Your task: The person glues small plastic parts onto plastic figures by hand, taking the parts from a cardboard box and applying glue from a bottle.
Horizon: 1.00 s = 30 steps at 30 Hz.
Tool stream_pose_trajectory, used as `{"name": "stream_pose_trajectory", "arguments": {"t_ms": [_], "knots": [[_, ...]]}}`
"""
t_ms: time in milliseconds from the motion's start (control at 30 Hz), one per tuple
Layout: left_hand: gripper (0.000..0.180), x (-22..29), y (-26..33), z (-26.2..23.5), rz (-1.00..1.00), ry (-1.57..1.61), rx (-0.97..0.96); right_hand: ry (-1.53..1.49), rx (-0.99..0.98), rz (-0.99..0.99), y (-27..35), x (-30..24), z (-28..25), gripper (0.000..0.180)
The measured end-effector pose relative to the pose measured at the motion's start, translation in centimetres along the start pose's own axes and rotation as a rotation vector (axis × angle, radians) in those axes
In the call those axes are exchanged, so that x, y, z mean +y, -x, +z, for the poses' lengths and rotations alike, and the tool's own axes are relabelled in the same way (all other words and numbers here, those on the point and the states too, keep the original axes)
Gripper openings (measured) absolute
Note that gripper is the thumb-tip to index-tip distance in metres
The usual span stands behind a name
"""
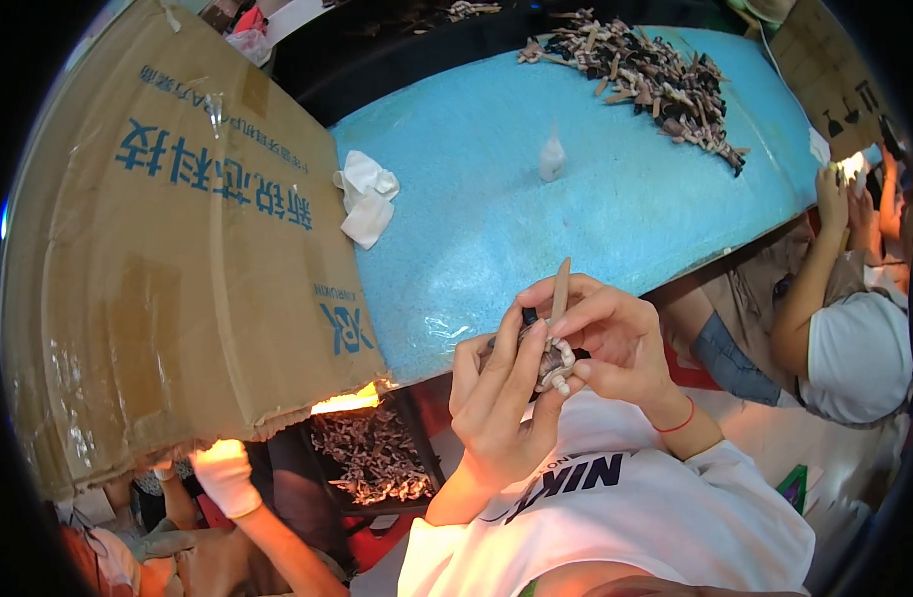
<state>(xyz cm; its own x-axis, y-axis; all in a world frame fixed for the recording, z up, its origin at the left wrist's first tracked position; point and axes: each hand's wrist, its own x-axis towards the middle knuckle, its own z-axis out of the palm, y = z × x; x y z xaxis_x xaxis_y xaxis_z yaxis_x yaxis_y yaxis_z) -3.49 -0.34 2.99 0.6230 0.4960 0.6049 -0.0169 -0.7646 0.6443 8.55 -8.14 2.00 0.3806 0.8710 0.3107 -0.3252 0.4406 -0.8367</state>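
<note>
Close to my chest, both hands hold a small toy figure (555,364) with pale limbs and a dark body. A long flat tan blade-like piece (562,287) points up from it. My left hand (503,398) is closed around the figure's left side, its fingers covering part of it. My right hand (615,343) pinches the other side, with fingertips at the base of the tan piece and the thumb lower down. Whether the tan piece is fixed to the figure is hidden by the fingers.
A pile of similar figures (640,75) lies at the far right of the blue tabletop (456,239), behind a small translucent bottle (551,159). White tissue (365,199) sits beside a large cardboard sheet (178,259). Below left is a black tray of parts (372,453). Co-workers sit on both sides.
</note>
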Motion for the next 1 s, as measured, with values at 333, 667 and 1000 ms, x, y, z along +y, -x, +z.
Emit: {"name": "stream_pose_trajectory", "arguments": {"t_ms": [333, 667, 1000], "knots": [[0.048, 1.5, -1.3, -0.2, 0.025, -0.042, -0.047, -0.144, 0.059, -0.037, -0.1, 0.0, -0.3, 0.041], [0.044, 2.1, -0.1, 0.4, 0.033, -0.042, -0.071, -0.182, 0.103, -0.025, 1.7, 0.3, -0.4, 0.045], [0.041, 1.4, 1.3, 1.9, -0.04, -0.05, -0.076, -0.192, 0.158, 0.003, 2.7, 1.2, -1.4, 0.054]]}}
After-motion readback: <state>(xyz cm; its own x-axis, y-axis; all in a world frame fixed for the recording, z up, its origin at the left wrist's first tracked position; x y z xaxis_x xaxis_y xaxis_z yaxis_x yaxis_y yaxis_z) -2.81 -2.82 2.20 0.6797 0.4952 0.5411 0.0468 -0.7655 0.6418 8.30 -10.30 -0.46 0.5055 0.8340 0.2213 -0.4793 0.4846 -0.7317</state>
